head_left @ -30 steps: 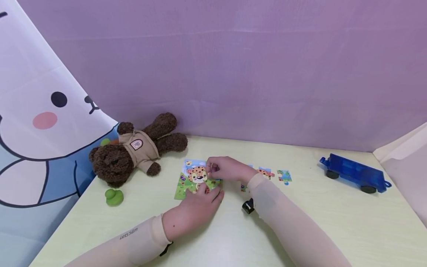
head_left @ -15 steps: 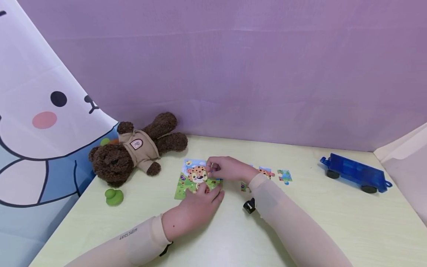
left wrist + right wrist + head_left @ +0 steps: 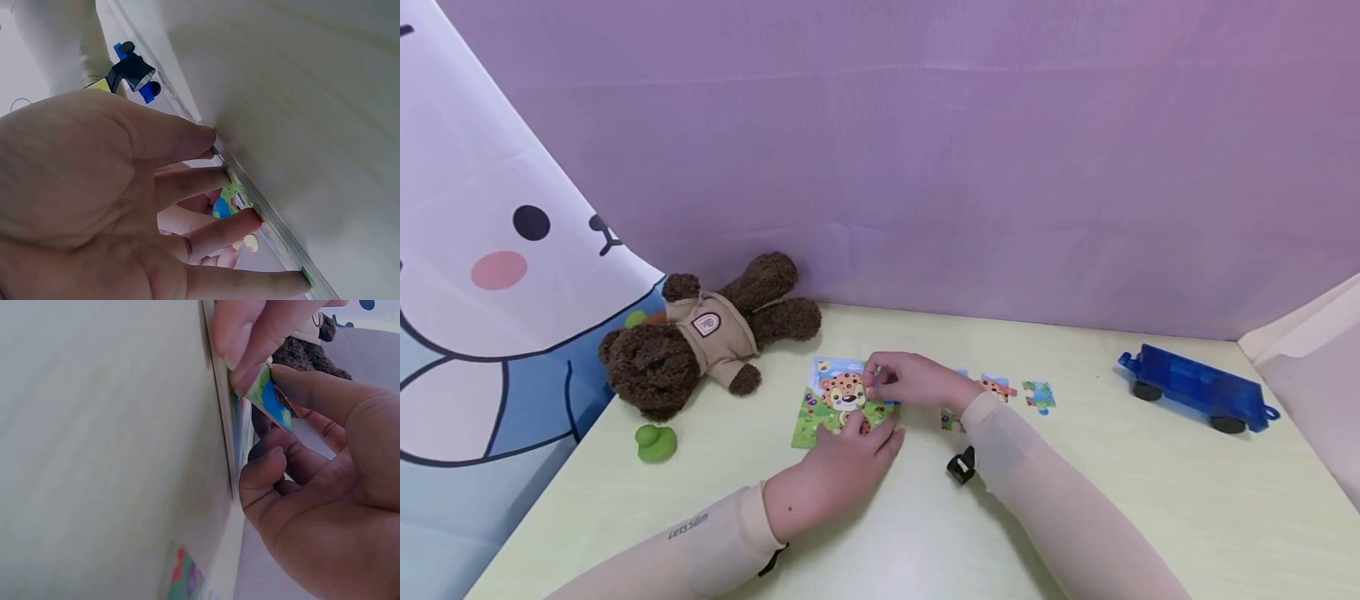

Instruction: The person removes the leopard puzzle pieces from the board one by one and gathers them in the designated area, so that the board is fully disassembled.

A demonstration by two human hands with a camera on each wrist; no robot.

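Note:
A leopard jigsaw puzzle (image 3: 820,417) lies flat on the table in the head view. My left hand (image 3: 837,473) rests its outstretched fingers on the puzzle's lower edge; the left wrist view has these fingertips (image 3: 253,219) against the board. At the puzzle's right side, my right hand (image 3: 921,382) pinches a green and blue puzzle piece (image 3: 270,397) between thumb and fingers. That piece is tilted up over the board in the right wrist view, close to the left fingertips. Its far part is hidden by fingers.
Loose puzzle pieces (image 3: 1040,397) lie right of the puzzle, some partly behind the right wrist. A brown teddy bear (image 3: 715,333) lies at the back left, with a green toy duck (image 3: 657,443) before it. A blue toy wagon (image 3: 1198,387) stands at the right.
Both hands stay in nearly the same place over the puzzle. The right wrist and forearm shift very slightly; the piece stays pinched.

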